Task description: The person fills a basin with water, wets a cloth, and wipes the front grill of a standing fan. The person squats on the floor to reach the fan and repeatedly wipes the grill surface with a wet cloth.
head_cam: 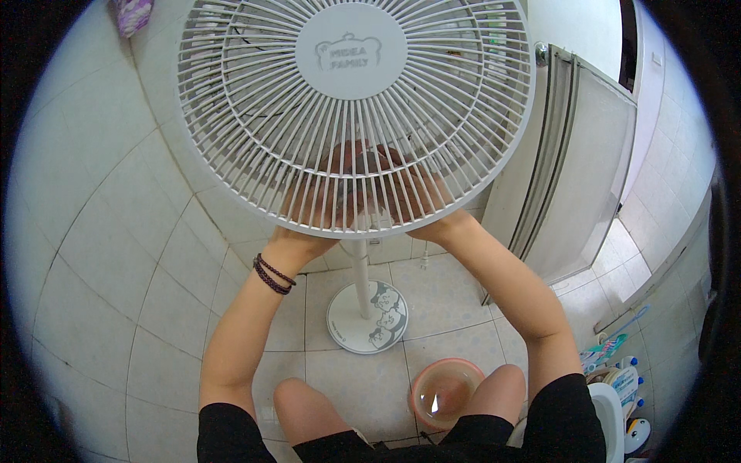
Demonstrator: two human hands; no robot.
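Observation:
A white pedestal fan [351,51] fills the upper middle, its round front grille facing me. Both of my hands reach behind the lower part of the grille and show only between its bars. My left hand [315,199] is at the lower left behind the grille, with a dark braided bracelet on the wrist. My right hand [414,194] is at the lower right, close to the left one. The fingers are partly hidden, and what they touch cannot be made out. The fan's white pole [361,278] runs down to a round base [353,327] with grey cartoon animals, standing on the tiled floor.
A pink-rimmed basin [444,422] holding water stands by my right knee. A folding shower door [590,162] is at the right. Bottles [631,385] and a white tub rim [611,411] are at lower right. A plug [425,259] hangs behind the fan.

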